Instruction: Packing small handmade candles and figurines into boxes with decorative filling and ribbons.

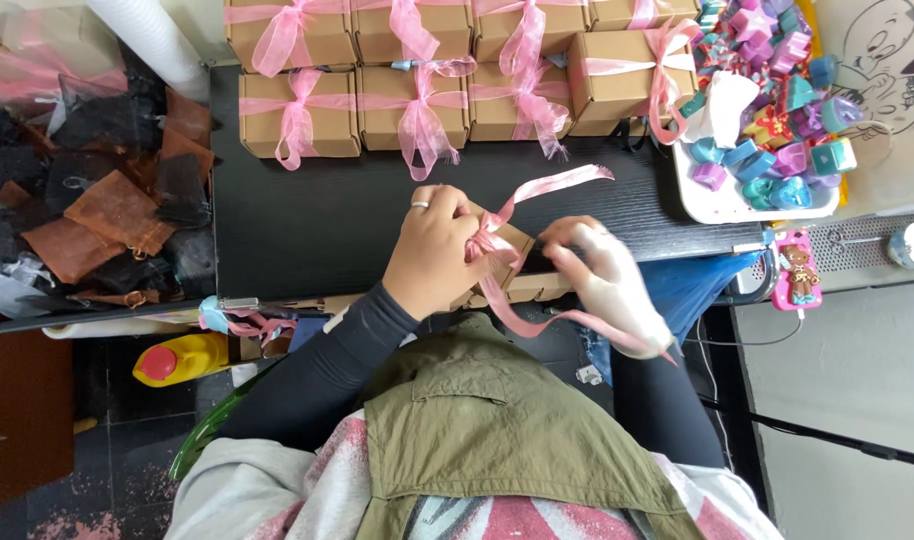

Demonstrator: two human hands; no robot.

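Your left hand (439,250) pins the box (505,250), grip pinching the ribbon (557,185) at the knot; your right hand (607,275), grip pinching its tail, is mid-bow; next, judge the loop and pull snug.

bench (317,215): black, wood-grained | far edge: two rows of tan boxes (299,112) tied with pink ribbon bows, touching side by side | right end: white tray (699,198) heaped with small coloured blocks | near edge: one tan box (509,250) wrapped in pink ribbon (557,184)
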